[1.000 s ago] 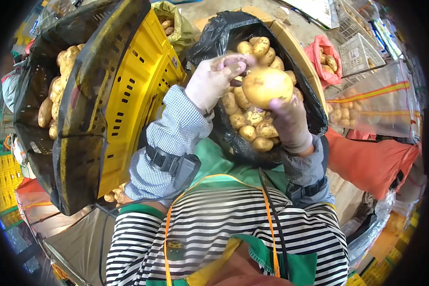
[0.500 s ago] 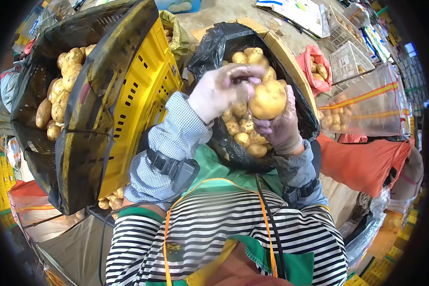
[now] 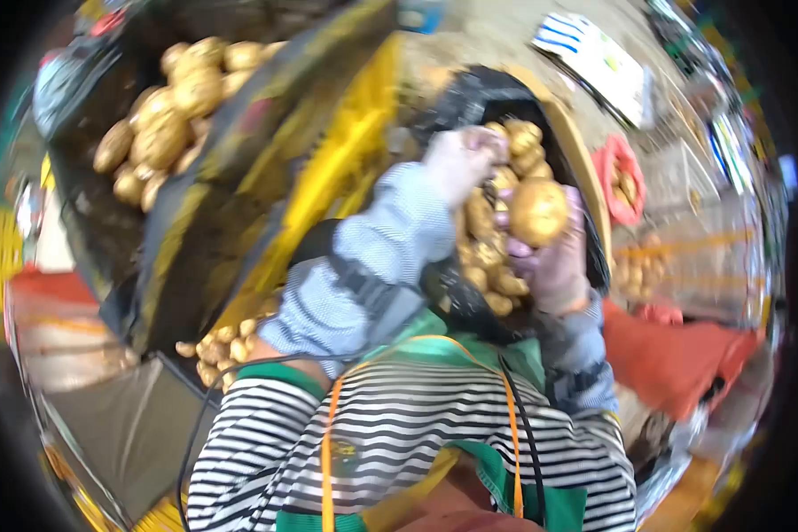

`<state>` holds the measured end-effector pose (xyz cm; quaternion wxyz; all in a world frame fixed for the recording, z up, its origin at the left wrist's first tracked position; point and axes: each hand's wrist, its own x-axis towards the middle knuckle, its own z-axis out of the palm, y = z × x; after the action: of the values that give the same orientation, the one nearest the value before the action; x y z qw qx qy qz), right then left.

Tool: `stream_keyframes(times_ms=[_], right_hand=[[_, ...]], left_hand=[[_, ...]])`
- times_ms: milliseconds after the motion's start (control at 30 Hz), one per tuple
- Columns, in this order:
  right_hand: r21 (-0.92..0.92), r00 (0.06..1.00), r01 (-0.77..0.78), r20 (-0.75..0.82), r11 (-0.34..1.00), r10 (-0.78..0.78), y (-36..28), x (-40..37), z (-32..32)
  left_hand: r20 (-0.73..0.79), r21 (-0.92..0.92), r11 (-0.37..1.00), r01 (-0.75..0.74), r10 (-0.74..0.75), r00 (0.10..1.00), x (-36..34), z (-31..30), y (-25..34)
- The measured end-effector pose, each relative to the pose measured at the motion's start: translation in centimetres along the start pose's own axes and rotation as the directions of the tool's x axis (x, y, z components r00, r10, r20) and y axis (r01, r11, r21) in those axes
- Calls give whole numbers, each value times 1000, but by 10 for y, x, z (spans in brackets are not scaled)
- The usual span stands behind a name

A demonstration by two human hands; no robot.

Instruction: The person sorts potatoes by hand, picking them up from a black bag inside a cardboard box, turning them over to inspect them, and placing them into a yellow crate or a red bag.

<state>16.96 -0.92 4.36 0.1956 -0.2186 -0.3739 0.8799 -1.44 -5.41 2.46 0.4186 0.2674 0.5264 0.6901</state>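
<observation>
My right hand [image 3: 554, 257] is gloved and grips a large yellow potato [image 3: 537, 211], raised over a box lined with a black bag [image 3: 483, 93] that holds several potatoes [image 3: 492, 257]. My left hand [image 3: 457, 160], also gloved, hovers just left of that potato above the pile; the blur hides whether its fingers hold anything. A yellow crate [image 3: 328, 177] lined with black plastic stands at my left, with a heap of potatoes [image 3: 164, 120] in it.
A red net bag with potatoes [image 3: 619, 182] lies right of the box, a clear bag of potatoes [image 3: 674, 257] beyond it. An orange-red sack [image 3: 674, 359] sits at lower right. Loose potatoes [image 3: 222, 346] lie under the crate. The whole frame is motion-blurred.
The view has swung and blurred, so everything has shifted right. My left hand has come off the potato and moved up and left of it; my right hand still holds it.
</observation>
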Motion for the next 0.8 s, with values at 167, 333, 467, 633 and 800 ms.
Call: stream_keyframes(times_ms=[167,333,467,633,800], right_hand=[[-158,867,338,435,928,-242,-51,43,104],[-115,437,67,896,991,75,-66,126,224],[-121,721,-33,684,992,108,-84,120,208],[-426,936,215,348,879,-61,-74,120,26],[-895,942,-311,-335,321,-23,53,100,-134]], left_hand=[[50,-76,990,118,-115,992,-9,-17,22],[-474,223,615,757,-610,635,0,-32,-13],[-106,528,848,28,33,994,-24,-29,47],[-309,-184,982,29,-86,947,20,-29,11],[-289,-230,973,-11,-57,956,26,-21,9]])
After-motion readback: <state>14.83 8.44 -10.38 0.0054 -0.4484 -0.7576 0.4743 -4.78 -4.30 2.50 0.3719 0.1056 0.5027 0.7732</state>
